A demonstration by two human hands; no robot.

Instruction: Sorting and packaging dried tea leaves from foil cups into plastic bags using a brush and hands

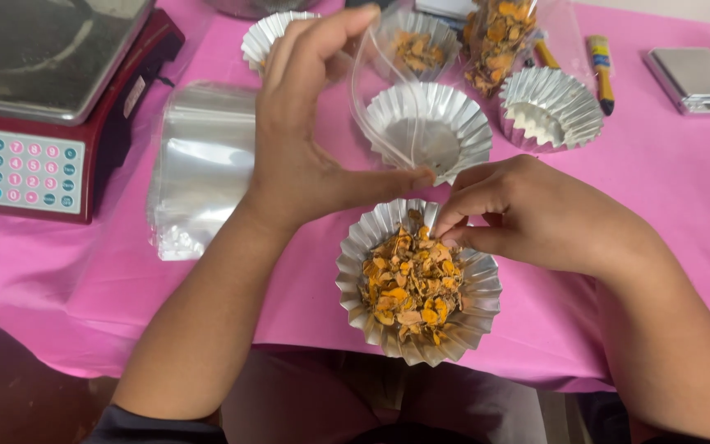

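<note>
dried orange-yellow slices (411, 289), curled and chip-like, fill a fluted foil cup (478, 316) at the near edge of the pink tablecloth (667, 189), right in front of the person. right hand (536, 215) rests on the cup's far rim, its fingertips (447, 233) pinched together over a few slices at the top of the heap. left hand (297, 140) is raised above the cup, thumb and forefinger spread wide and gripping the mouth of a clear plastic bag (408, 99), holding it open; the film is thin, glossy and see-through, so an empty pleated foil cup (433, 131) shows through it.

another empty foil cup (548, 107) sits to the right, near a filled clear bag of slices (499, 41) and two yellow-handled tools (601, 70). a flat stack of clear bags (199, 164) lies to the left, beside a red weighing scale (34, 107) with a steel platform. a small silver pocket scale (696, 78) lies at the far right.

bare cloth lies open to the right of the near cup; the cloth's edge drops off just below the cup.
</note>
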